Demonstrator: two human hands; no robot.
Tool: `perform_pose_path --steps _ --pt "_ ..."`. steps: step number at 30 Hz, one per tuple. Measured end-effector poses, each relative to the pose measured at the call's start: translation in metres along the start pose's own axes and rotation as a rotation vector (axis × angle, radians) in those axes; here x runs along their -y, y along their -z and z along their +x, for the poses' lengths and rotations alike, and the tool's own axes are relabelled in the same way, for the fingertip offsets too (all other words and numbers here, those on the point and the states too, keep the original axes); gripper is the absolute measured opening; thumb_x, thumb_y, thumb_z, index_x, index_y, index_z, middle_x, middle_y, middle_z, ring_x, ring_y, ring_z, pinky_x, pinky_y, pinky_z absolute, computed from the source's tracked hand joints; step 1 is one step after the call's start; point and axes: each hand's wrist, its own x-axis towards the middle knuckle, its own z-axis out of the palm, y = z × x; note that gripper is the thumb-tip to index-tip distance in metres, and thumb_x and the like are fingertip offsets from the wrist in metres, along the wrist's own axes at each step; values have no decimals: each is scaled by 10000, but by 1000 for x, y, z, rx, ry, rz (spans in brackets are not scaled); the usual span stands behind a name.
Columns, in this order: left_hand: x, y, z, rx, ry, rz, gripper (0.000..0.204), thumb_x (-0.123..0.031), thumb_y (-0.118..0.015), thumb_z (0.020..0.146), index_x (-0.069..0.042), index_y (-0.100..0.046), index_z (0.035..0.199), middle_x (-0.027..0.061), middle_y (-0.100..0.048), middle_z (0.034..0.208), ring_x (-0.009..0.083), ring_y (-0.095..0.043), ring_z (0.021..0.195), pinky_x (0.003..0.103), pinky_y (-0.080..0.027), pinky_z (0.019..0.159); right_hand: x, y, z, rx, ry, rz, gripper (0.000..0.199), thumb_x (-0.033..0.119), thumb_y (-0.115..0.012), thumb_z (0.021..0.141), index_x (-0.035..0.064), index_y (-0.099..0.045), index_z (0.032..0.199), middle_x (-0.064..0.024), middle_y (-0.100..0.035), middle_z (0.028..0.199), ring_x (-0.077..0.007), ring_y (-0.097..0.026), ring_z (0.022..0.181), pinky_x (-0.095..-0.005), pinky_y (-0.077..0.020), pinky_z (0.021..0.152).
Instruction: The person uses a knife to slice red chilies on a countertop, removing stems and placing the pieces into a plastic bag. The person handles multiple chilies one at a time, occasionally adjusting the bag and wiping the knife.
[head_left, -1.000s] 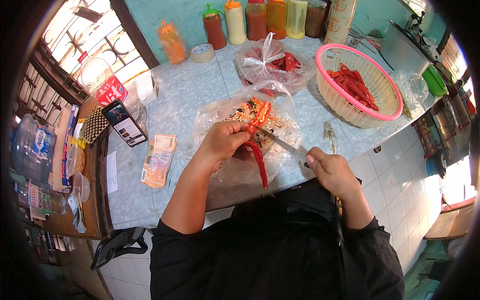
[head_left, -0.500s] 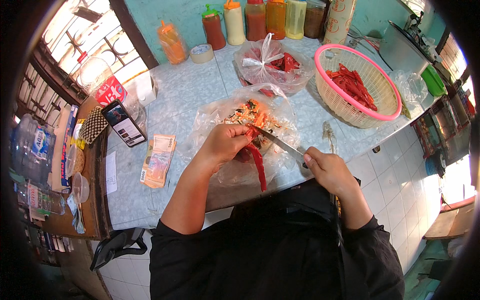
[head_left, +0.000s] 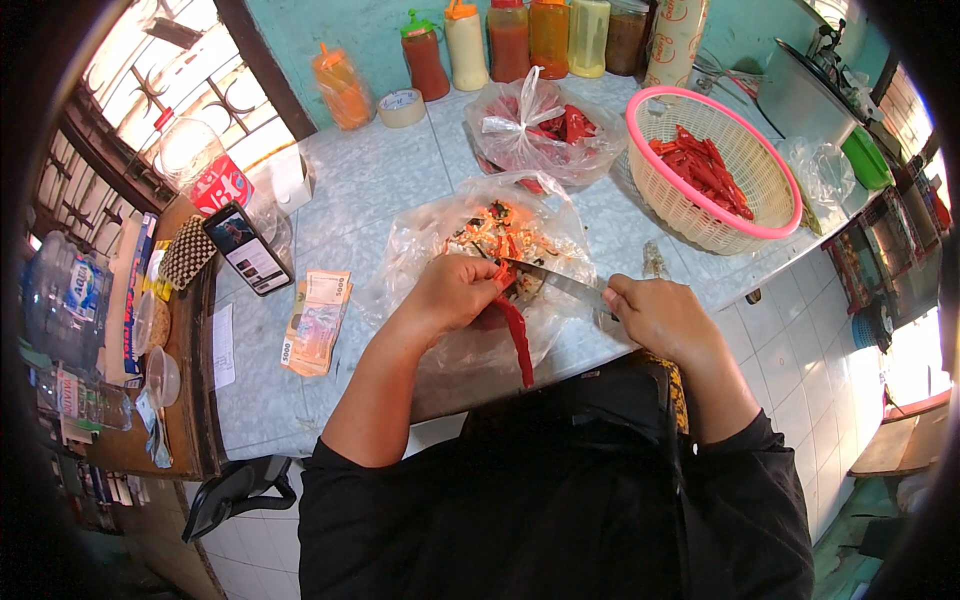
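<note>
My left hand [head_left: 457, 290] pinches a red chili pepper [head_left: 518, 340], whose long end dangles toward the table's front edge. In my right hand [head_left: 660, 312] is the handle end of a knife [head_left: 560, 281]. Its blade slants up to the left, with the tip at the chili beside my left fingertips. Under both lies a clear plastic bag [head_left: 410, 250] spread on the table, bearing a heap of orange and dark chili scraps and pale seeds [head_left: 497, 226]. My left fingers hide part of the chili.
Behind stands a tied plastic bag of red chilies [head_left: 545, 130]. A pink-rimmed basket [head_left: 650, 150] with red chilies sits to the right. Sauce bottles [head_left: 467, 45] line the wall. On the left are banknotes [head_left: 318, 320] and a propped phone [head_left: 247, 248].
My right hand has moved slightly right and up with the knife, turning so its back shows more. My left hand keeps the chili in nearly the same place.
</note>
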Motion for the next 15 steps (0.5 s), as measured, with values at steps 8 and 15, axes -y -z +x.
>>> perform_pose_path --steps 8,15 --pt "1 1 -2 -10 1 48 178 -159 -579 881 8 -630 850 3 -594 701 72 -559 581 219 -483 527 2 4 2 34 -18 7 326 310 -384 908 72 -580 1013 -193 -636 856 -389 -602 827 -499 -459 726" --pt "-2 3 -5 -15 -9 150 169 -161 -575 882 -2 -631 872 -1 -594 696 69 -555 570 220 -474 510 5 4 2 38 -40 15 339 307 -376 912 63 -585 1018 -188 -641 868 -380 -608 831 -495 -465 731"
